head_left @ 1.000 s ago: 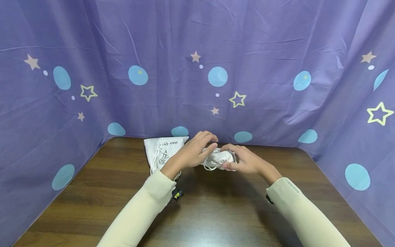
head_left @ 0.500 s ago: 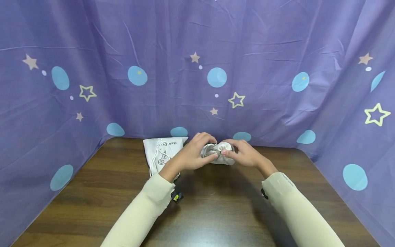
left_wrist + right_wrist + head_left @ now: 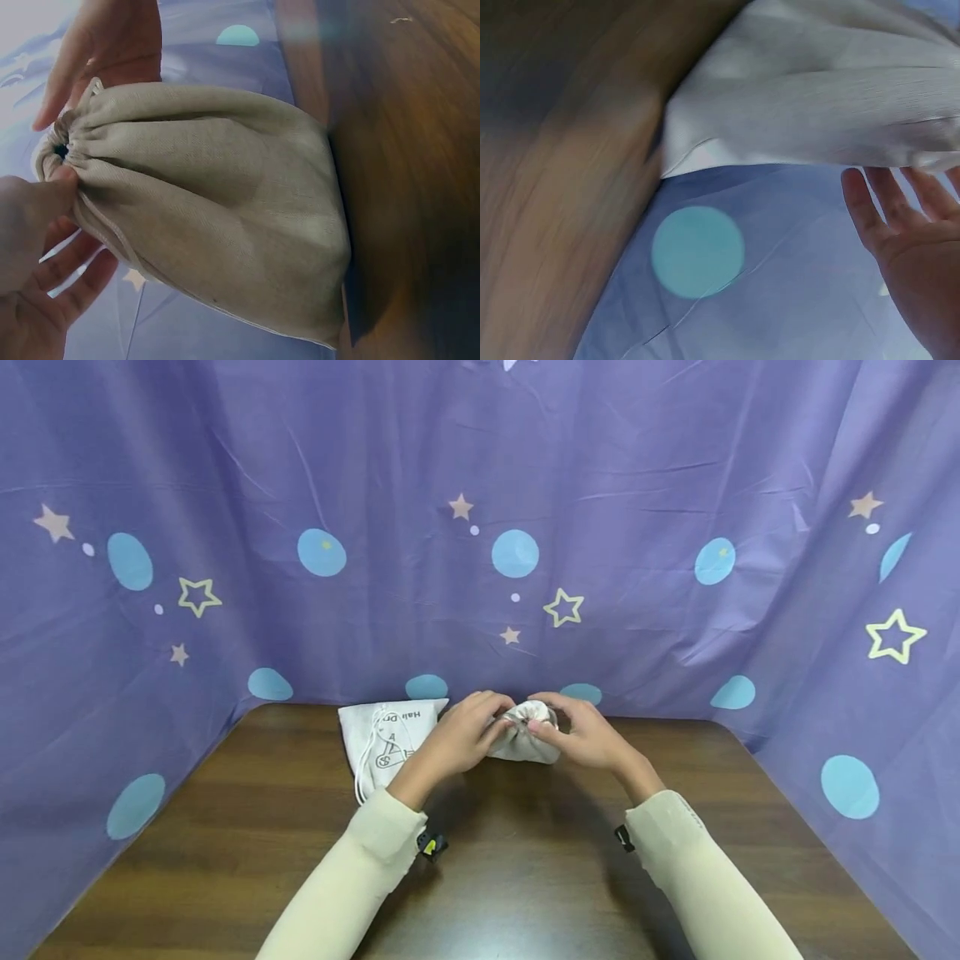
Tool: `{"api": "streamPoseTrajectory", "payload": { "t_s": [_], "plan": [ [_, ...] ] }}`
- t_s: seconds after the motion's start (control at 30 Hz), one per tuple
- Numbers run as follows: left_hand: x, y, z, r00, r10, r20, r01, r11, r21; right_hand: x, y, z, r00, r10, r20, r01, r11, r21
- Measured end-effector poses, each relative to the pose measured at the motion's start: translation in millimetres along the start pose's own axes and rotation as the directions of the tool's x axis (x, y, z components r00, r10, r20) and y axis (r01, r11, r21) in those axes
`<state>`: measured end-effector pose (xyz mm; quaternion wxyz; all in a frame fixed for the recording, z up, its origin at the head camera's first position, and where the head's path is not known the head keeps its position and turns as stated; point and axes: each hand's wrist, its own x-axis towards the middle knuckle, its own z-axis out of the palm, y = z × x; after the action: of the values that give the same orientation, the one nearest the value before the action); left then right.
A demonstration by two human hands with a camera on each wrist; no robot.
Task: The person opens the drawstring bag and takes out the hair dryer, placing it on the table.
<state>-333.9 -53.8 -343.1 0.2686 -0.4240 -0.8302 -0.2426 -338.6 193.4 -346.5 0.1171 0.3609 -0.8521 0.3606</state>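
A pale cloth drawstring bag stands upright near the table's back edge, its gathered neck on top. In the left wrist view the same bag is seen side-on, with a small dark hole at the neck. My left hand grips it from the left, the thumb on the neck and the fingers behind. From the right, my right hand holds around the neck, thumb in front. The right wrist view shows this hand's fingers fairly straight against the bag's side; its thumb is out of frame.
A second white drawstring bag, printed with "Hair Dr" and a drawing, lies flat left of my left hand. The brown wooden table ends at a purple curtain at the back and sides.
The bag between my hands has tilted up from lying with its neck toward me to standing neck up. Both hands have closed in on the neck. The flat bag stayed put.
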Motion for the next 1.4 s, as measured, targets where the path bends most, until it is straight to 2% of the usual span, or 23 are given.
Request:
{"api": "streamPoseTrajectory", "payload": {
  "t_s": [0.1, 0.2, 0.37, 0.47, 0.63, 0.83, 0.9, 1.0, 1.07, 1.2, 1.3, 1.4],
  "plan": [
    [0.5, 0.1, -0.4, 1.000, -0.025, -0.015, 0.025, 1.000, 0.005, -1.1, -9, 2, 0.998, -0.010, -0.064, 0.008, 1.000, -0.028],
    [3.0, 0.6, 0.3, 0.999, -0.042, -0.031, 0.042, 0.999, 0.003, -1.9, -17, 2, 0.991, -0.054, -0.124, 0.042, 0.994, -0.101],
    [5.5, 2.8, 2.8, 0.997, -0.067, -0.049, 0.066, 0.998, -0.010, -2.8, -26, 2, 0.974, -0.132, -0.186, 0.085, 0.966, -0.244],
    [6.3, 4.6, 3.8, 0.995, -0.088, -0.057, 0.087, 0.996, -0.019, -3.3, -28, 2, 0.961, -0.163, -0.222, 0.095, 0.953, -0.288],
    [7.5, 6.9, 1.8, 0.988, -0.131, -0.079, 0.128, 0.991, -0.047, -3.7, -29, 5, 0.933, -0.195, -0.302, 0.112, 0.956, -0.270],
    [10.5, 7.5, -5.0, 0.984, -0.149, -0.100, 0.136, 0.983, -0.121, -4.7, -32, 9, 0.870, -0.267, -0.416, 0.196, 0.959, -0.206],
    [11.2, 7.6, -8.1, 0.982, -0.157, -0.110, 0.140, 0.979, -0.148, -4.0, -34, 9, 0.861, -0.293, -0.417, 0.221, 0.952, -0.213],
    [10.9, 8.6, -12.7, 0.979, -0.170, -0.115, 0.148, 0.972, -0.180, -2.8, -38, 10, 0.858, -0.316, -0.404, 0.235, 0.942, -0.238],
    [10.2, 9.4, -15.2, 0.979, -0.173, -0.104, 0.150, 0.968, -0.204, -2.4, -41, 12, 0.857, -0.313, -0.410, 0.220, 0.941, -0.259],
    [8.7, 9.7, -17.7, 0.977, -0.196, -0.079, 0.170, 0.952, -0.254, -2.4, -48, 20, 0.845, -0.271, -0.461, 0.135, 0.942, -0.306],
    [8.9, 8.9, -17.6, 0.972, -0.220, -0.086, 0.187, 0.941, -0.283, -2.1, -52, 25, 0.832, -0.231, -0.504, 0.068, 0.945, -0.320],
    [10.4, 9.8, -16.8, 0.969, -0.221, -0.111, 0.186, 0.946, -0.264, -1.4, -56, 27, 0.816, -0.191, -0.546, 0.015, 0.950, -0.311]
  ]
}}
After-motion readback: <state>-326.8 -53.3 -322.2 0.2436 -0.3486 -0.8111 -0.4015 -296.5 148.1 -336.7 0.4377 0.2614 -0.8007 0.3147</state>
